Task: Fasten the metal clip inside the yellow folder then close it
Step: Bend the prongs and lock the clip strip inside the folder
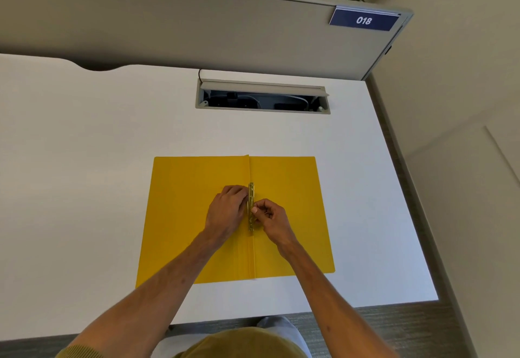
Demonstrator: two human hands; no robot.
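Observation:
A yellow folder [289, 197] lies open and flat on the white desk, its spine running away from me down the middle. A brass-coloured metal clip [251, 188] lies along the spine near the centre. My left hand [226, 211] presses on the clip from the left, fingers curled over its upper half. My right hand [270, 217] pinches the middle of the clip from the right with thumb and fingertips. The clip's middle part is partly hidden by my fingers.
The white desk [98, 188] has an open cable hatch [261, 98] with wires behind the folder. A grey partition with a blue "018" sign [364, 20] stands at the back. The desk's right edge [405, 203] and near edge meet grey carpet.

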